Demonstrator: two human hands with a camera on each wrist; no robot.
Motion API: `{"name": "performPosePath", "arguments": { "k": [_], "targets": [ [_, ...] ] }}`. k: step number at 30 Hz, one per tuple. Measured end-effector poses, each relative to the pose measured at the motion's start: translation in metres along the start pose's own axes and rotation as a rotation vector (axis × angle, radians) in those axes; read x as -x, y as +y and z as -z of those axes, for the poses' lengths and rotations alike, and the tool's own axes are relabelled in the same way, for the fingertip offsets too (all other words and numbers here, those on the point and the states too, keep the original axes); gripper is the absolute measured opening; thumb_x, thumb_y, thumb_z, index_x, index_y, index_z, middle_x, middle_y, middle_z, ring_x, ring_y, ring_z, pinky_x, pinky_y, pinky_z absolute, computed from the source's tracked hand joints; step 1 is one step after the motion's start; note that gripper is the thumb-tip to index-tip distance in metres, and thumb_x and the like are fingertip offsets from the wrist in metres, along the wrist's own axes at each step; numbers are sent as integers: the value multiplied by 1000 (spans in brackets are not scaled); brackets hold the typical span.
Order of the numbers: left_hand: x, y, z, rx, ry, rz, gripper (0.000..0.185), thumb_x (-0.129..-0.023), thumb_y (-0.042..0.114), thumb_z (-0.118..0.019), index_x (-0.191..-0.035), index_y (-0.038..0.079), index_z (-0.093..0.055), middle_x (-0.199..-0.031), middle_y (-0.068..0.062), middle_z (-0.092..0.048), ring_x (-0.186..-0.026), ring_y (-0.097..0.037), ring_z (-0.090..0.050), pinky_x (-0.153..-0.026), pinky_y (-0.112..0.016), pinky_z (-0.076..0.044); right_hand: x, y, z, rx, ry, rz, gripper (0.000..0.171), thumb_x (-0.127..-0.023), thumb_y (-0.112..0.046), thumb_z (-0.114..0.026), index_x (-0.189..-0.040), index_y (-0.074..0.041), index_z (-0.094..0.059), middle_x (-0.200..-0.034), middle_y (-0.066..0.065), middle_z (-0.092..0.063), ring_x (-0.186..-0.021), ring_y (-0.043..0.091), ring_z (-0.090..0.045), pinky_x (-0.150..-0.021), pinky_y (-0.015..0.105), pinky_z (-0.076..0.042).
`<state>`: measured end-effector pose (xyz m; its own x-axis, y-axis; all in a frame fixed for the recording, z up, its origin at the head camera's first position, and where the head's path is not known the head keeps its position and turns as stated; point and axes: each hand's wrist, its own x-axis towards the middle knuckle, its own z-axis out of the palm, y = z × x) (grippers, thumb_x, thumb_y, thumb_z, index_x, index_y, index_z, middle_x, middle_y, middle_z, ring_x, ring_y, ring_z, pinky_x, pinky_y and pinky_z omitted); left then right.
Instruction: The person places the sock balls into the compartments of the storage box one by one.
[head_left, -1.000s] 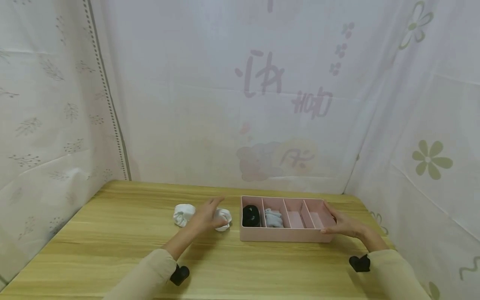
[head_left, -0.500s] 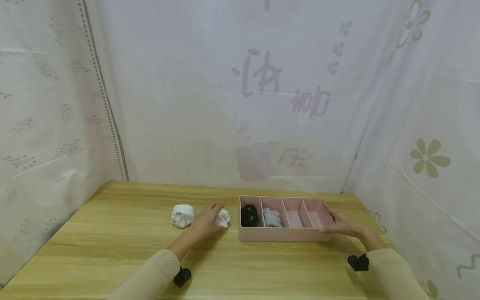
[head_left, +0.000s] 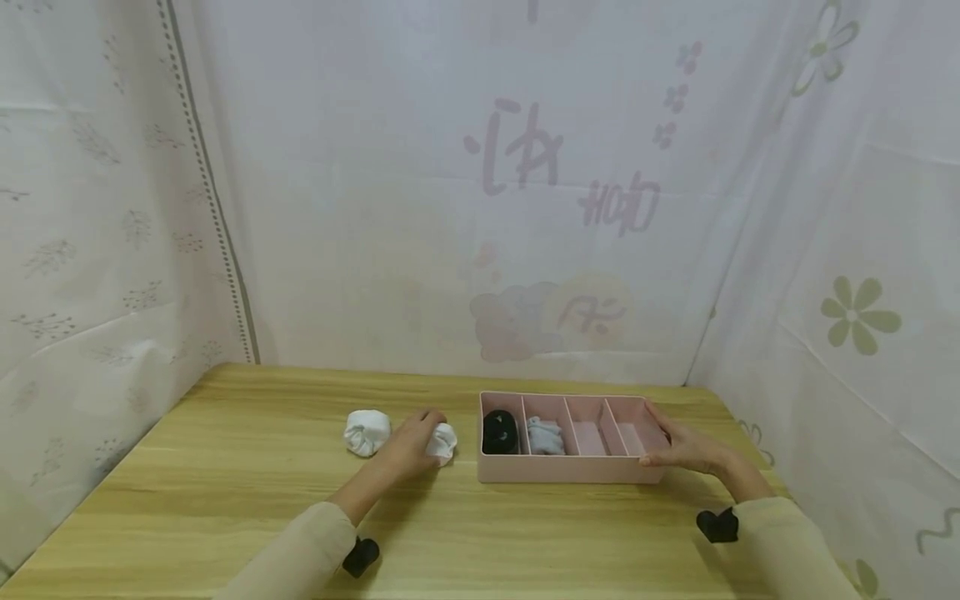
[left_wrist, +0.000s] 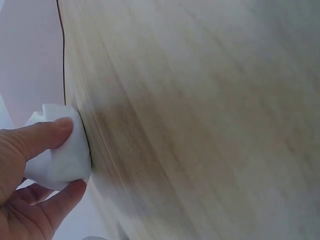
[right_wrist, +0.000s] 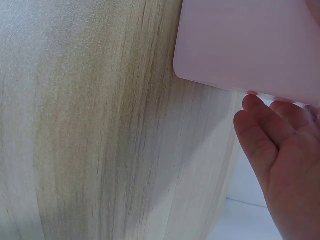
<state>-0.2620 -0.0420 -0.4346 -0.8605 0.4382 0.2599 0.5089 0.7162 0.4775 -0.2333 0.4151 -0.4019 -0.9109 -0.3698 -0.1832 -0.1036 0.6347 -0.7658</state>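
Note:
My left hand (head_left: 405, 446) pinches a white rolled-up sock bundle (head_left: 443, 445) on the table, left of the box. In the left wrist view, the thumb presses one side of the bundle (left_wrist: 65, 160) and the fingers lie against its underside. A second white sock bundle (head_left: 367, 432) rests just left of that hand. My right hand (head_left: 693, 447) holds the right end of a pink divided box (head_left: 570, 470), thumb at the front corner and fingers along the end wall. Inside the box, a black sock bundle (head_left: 500, 432) fills the leftmost compartment and a grey one (head_left: 546, 436) the compartment beside it.
Both compartments on the right of the box show bare pink floors. The wooden table (head_left: 480, 533) meets a white printed curtain (head_left: 375, 208) at its back, with more curtain on both sides. A black wrist device (head_left: 362, 556) hangs at each sleeve.
My left hand's fingers have closed from a spread pose onto the right-hand white sock bundle, which has shifted slightly left. The right hand stays at the end of the box.

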Motion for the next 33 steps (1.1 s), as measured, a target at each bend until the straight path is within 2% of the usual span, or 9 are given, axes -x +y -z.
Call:
{"name": "performPosePath", "arguments": {
  "k": [7, 14, 19, 25, 28, 33],
  "targets": [
    [4, -2, -2, 21, 54, -3, 45, -64, -3, -82, -101, 4, -57, -107, -18, -59, -97, -33, -59, -82, -46, -49, 1, 2, -3, 9, 6, -2, 111, -80, -21, -74, -147, 3, 11, -148, 38, 8, -134, 56, 0, -104, 67, -16],
    [1, 0, 3, 45, 72, 41, 44, -67, 3, -82, -105, 4, -59, -106, -15, -61, -95, -32, -61, -81, -45, -50, 1, 4, -2, -2, 4, -3, 112, -80, -21, -74, -147, 1, 13, -148, 37, 10, -135, 56, 0, -104, 67, -17],
    [-6, 5, 12, 61, 155, 24, 44, -69, 7, -82, -107, 0, -60, -102, -15, -63, -91, -29, -61, -78, -43, -50, 1, 4, -1, -7, 2, -2, 112, -80, -21, -74, -147, 2, 13, -148, 38, 9, -134, 56, -1, -104, 66, -18],
    [-15, 12, 20, 162, 243, 22, 45, -72, 8, -80, -111, 0, -59, -101, -14, -63, -89, -27, -61, -75, -41, -51, 0, 2, 0, 26, 14, 10, 111, -80, -22, -74, -147, 3, 11, -148, 39, 7, -134, 57, -3, -103, 67, -19],
    [-22, 19, 23, 193, 279, -1, 46, -72, 9, -80, -112, 1, -59, -101, -13, -63, -88, -26, -60, -73, -40, -51, 0, 1, 0, 31, 13, 12, 111, -80, -22, -74, -147, 2, 11, -148, 38, 7, -134, 57, -1, -104, 68, -18],
    [-33, 33, 20, 213, 313, -81, 44, -69, 8, -82, -107, -1, -61, -96, -13, -64, -85, -26, -59, -71, -39, -50, 0, 1, 0, 32, 9, 22, 111, -80, -22, -74, -147, 3, 11, -148, 38, 7, -135, 56, 1, -104, 68, -15]
  ]
}}
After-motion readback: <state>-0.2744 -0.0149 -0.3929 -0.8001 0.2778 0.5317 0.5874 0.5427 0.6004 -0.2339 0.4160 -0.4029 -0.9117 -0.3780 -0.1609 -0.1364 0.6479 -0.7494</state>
